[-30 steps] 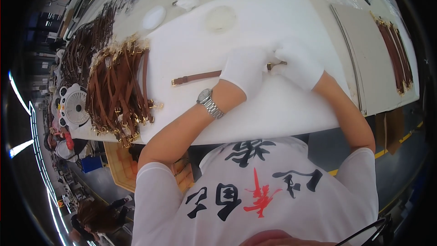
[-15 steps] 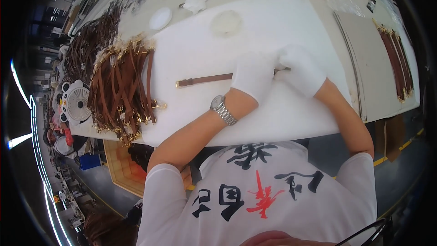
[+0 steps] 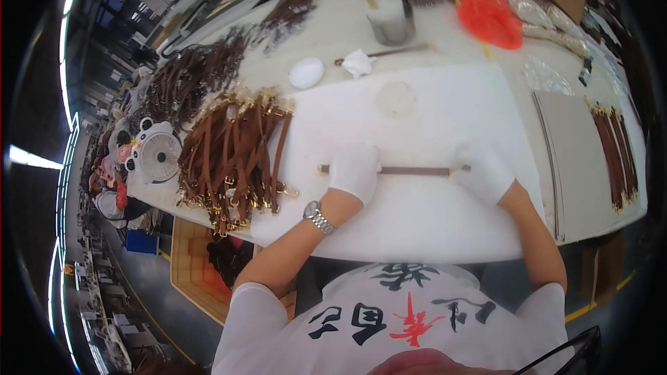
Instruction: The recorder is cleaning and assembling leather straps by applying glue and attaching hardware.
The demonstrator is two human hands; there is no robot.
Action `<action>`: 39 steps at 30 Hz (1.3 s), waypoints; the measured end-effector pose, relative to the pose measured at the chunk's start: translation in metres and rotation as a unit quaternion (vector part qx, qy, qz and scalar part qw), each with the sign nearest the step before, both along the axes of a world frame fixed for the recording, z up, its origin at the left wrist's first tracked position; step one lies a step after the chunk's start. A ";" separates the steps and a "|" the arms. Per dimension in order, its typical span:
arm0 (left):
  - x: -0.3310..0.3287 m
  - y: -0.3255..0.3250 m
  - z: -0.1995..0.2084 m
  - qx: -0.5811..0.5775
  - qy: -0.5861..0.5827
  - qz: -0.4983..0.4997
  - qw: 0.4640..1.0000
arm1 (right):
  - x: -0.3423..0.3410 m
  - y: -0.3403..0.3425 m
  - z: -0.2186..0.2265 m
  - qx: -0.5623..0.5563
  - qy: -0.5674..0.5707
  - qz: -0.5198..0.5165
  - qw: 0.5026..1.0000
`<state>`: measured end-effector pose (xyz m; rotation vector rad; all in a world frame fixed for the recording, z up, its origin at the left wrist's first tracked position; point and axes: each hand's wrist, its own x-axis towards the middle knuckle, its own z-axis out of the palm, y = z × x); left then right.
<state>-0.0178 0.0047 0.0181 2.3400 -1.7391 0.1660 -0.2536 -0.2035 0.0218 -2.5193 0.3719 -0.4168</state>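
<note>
A narrow brown leather strap (image 3: 417, 171) with gold-coloured metal at its left end lies straight across the white work sheet. My left hand (image 3: 354, 170), in a white glove, is closed over it near that end, where the metal peeks out past the fingers. The other end is in my right hand (image 3: 488, 170), also gloved in white and closed round it, with a short dark tip showing. Between the hands the strap is stretched flat. My fingertips are hard to make out against the white sheet.
A thick pile of brown straps with gold buckles (image 3: 236, 156) lies left of my hands, beside a small white fan (image 3: 158, 155). At the right, a grey board (image 3: 580, 167) carries a row of straps (image 3: 613, 156). Farther off are a white lid (image 3: 306, 73), a grey container (image 3: 390, 24) and red plastic (image 3: 490, 19).
My hands have moved apart: before, they met at one end of the strap. The left now grips near the metal end, and the strap shows between them. The view has shifted too.
</note>
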 end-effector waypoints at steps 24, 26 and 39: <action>0.005 -0.007 -0.016 -0.057 0.223 -0.057 0.971 | 0.056 0.029 0.041 -0.016 0.159 0.046 0.986; 0.004 -0.008 -0.018 -0.061 0.223 -0.055 0.971 | 0.056 0.028 0.039 -0.028 0.159 0.048 0.986; -0.003 -0.008 -0.028 -0.066 0.201 -0.065 0.975 | 0.047 0.031 0.014 -0.107 0.085 0.067 0.988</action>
